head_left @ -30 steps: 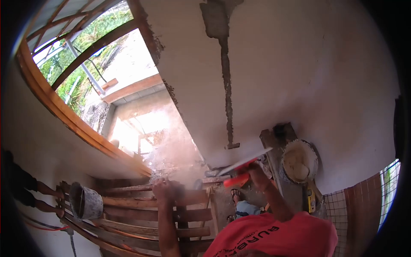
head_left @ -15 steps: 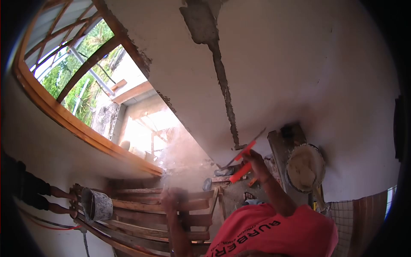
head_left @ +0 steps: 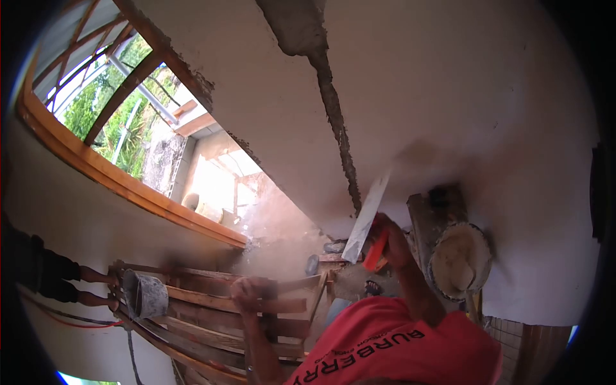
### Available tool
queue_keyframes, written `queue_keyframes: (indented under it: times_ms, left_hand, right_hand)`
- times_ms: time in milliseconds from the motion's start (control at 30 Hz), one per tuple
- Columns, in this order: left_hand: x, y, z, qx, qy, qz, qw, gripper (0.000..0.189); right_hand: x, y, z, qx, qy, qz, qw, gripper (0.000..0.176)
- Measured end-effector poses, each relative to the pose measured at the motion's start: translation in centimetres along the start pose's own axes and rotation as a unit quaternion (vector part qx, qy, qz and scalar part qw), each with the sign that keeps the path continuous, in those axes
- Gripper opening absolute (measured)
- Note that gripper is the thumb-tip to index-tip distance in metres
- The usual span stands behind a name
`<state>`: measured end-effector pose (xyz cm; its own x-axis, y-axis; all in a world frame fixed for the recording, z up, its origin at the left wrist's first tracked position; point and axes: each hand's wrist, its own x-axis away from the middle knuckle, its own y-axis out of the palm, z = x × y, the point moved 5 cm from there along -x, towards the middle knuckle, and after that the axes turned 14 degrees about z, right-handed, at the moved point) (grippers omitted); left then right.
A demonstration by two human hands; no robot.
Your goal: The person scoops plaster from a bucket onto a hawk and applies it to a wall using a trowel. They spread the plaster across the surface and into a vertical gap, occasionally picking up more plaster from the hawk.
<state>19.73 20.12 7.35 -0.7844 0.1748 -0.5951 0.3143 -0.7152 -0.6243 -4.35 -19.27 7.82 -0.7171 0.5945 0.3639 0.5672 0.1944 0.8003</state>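
Clamped tight on the orange handle (head_left: 376, 251) of the trowel (head_left: 367, 213) with the right hand (head_left: 393, 239), fingers wrapped fully round; blade tilted upward and laid flat against the white wall (head_left: 462, 96), upper end just right of the foot of the grey channel (head_left: 335, 135) cut into that wall; closed likewise with the left hand (head_left: 246, 290), well down and to the left of the grey channel, fingers curled over a wooden rail (head_left: 282, 305) of the scaffold; right of the channel's foot, just past the trowel hand, a round tub (head_left: 457, 260) smeared with pale plaster, set on a dark plank (head_left: 427, 215) against the wall; straight below the channel, at the bottom edge, a red shirt (head_left: 391, 346) with white lettering; far down-left of the channel, a grey metal bucket (head_left: 144, 295) at the end of the rails, hung or standing not clear; further left of the channel again, another person's bare lower legs (head_left: 93, 277) beside the bucket; up-left of the channel, a wood-framed opening (head_left: 128, 186) with green growth outside.
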Motion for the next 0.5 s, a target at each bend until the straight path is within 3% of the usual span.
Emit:
queue_keyframes:
  times_ms: [100, 200, 267, 300, 333, 400, 433, 467, 500]
  left_hand:
    - [0.0, 0.6, -0.5, -0.029, 0.025, -0.007, 0.999, 0.024]
    - [0.9, 1.3, -1.2, -0.078, 0.06, 0.003, 0.995, 0.026]
    - [0.3, 1.5, -2.1, -0.044, -0.008, -0.003, 0.999, 0.03]
    - [0.3, 1.3, -2.5, -0.004, -0.059, -0.004, 0.998, 0.031]
    - [0.4, 1.3, -2.9, -0.001, -0.096, -0.018, 0.995, 0.033]
    - [0.3, 1.1, -3.2, 0.004, -0.164, -0.054, 0.985, 0.037]
    - [-0.2, 0.0, -1.5, 0.014, -0.148, -0.051, 0.988, 0.035]
    - [-0.4, -0.2, -1.3, 0.014, -0.148, -0.057, 0.987, 0.034]
    - [-0.4, -0.1, -1.6, 0.012, -0.153, -0.065, 0.986, 0.034]
  right_hand:
    - [2.9, 7.8, -4.9, -0.029, -0.042, 0.084, 0.995, 0.015]
    - [1.1, 6.9, -4.3, -0.002, -0.074, 0.05, 0.996, 0.022]
    - [-2.7, 5.9, -6.2, 0.26, -0.144, -0.085, 0.951, 0.017]
    - [-1.1, 10.5, -9.2, 0.419, -0.312, -0.066, 0.85, 0.02]
    - [2.1, 17.3, -12.4, 0.547, -0.464, -0.037, 0.696, 0.024]
    - [6.2, 28.1, -16.6, 0.576, -0.605, -0.084, 0.543, 0.04]
    - [6.7, 32.9, -18.0, 0.523, -0.714, -0.153, 0.441, 0.049]
    - [8.2, 38.3, -18.8, 0.528, -0.801, -0.129, 0.249, 0.053]
    - [8.9, 43.0, -19.5, 0.524, -0.84, -0.1, 0.099, 0.046]
